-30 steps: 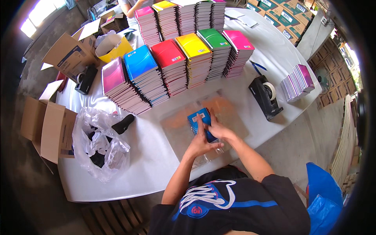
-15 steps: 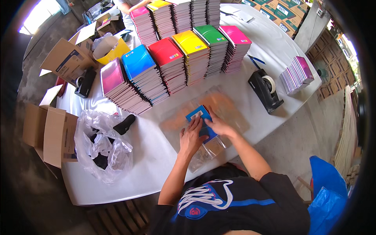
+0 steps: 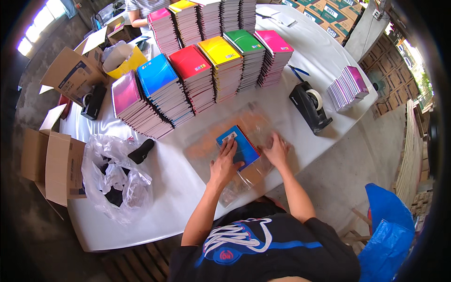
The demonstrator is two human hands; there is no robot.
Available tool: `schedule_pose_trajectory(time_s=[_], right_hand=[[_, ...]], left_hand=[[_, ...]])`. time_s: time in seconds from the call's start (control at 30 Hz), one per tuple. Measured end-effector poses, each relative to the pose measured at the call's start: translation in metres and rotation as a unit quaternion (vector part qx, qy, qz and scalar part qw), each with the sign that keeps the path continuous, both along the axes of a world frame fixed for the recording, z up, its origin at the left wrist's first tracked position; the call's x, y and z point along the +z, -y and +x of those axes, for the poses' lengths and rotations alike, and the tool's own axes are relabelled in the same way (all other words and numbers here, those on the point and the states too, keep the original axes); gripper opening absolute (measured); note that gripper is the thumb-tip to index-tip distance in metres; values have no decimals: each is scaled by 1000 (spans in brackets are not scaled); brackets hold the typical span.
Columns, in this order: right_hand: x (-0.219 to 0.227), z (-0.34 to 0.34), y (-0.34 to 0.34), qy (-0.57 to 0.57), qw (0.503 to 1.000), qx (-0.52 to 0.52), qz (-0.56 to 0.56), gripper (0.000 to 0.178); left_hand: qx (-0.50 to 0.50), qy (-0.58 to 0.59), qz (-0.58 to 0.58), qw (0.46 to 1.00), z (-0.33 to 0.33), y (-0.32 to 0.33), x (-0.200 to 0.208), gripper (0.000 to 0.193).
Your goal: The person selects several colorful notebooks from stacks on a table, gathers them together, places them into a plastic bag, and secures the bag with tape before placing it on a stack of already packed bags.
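A small blue spiral-bound notebook (image 3: 245, 149) lies tilted on a clear plastic bag or sheet (image 3: 196, 151) near the front edge of the table. My left hand (image 3: 223, 164) rests flat on the notebook's left side, fingers spread over a small pale label near its upper corner. Just off the notebook's right edge, my right hand (image 3: 277, 151) touches the plastic, fingers slightly bent and apart, holding nothing I can see. Orange-brown patches show through the plastic beneath.
Stacks of spiral notebooks (image 3: 191, 66) rise behind my hands. Right of them are a black tape dispenser (image 3: 307, 108), blue-handled pliers (image 3: 298, 71) and a purple notebook pile (image 3: 346, 89). To the left sit a crumpled plastic bag (image 3: 117, 176) and open cartons (image 3: 61, 164). Another person (image 3: 139, 11) is behind.
My right hand has slid off the notebook to the right, onto the plastic. My left hand stays on the notebook. The whole view has shifted slightly.
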State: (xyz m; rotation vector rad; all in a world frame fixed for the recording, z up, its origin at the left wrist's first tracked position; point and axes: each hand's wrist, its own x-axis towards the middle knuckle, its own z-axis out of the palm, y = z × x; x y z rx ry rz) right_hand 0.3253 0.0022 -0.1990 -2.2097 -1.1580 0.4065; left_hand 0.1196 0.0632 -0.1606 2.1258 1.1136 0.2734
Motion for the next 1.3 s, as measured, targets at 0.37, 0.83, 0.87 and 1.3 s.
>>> schedule_pose_trajectory(time_s=[0.37,0.83,0.87,1.3], right_hand=[[26,16,-15,-578,814,56,-5,61],[29,-8,5,-385,842,352,135,33],[31,0,-2,-438,814,341,173,33],[66,10,-131,-6,689,723,-48,47]], left_hand=[[17,-29,-11,999,18,5,26,91],[-6,-33,78,996,41,-2,11,59],[-4,-50,103,993,36,1,14,68],[122,-75,30,989,11,25,16,77]])
